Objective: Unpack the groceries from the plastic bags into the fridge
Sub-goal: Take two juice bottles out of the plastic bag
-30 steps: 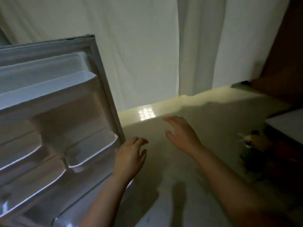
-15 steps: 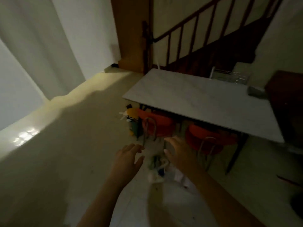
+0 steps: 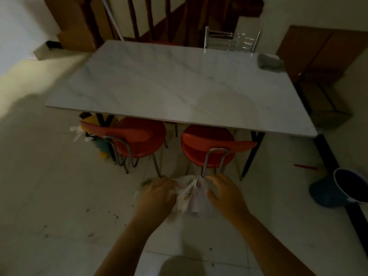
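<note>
A white plastic bag (image 3: 191,196) sits on the pale floor just in front of the red chairs, its top bunched into a knot. My left hand (image 3: 157,194) is down on its left side with the fingers curled into the plastic. My right hand (image 3: 225,193) lies on the bag's right side, fingers curved over it. Something greenish (image 3: 146,182) shows at the left hand's far edge; what it is cannot be made out. The fridge is out of view.
Two red chairs (image 3: 139,136) (image 3: 209,146) stand tucked under a white marble table (image 3: 179,86). More bags and colourful items (image 3: 93,134) lie under the table's left end. A blue bucket (image 3: 342,188) stands at the right. Dark crumbs dot the floor.
The view swung from the open fridge door to the table, then dropped closer to the floor. Both hands went from hovering open to resting on the white plastic bag.
</note>
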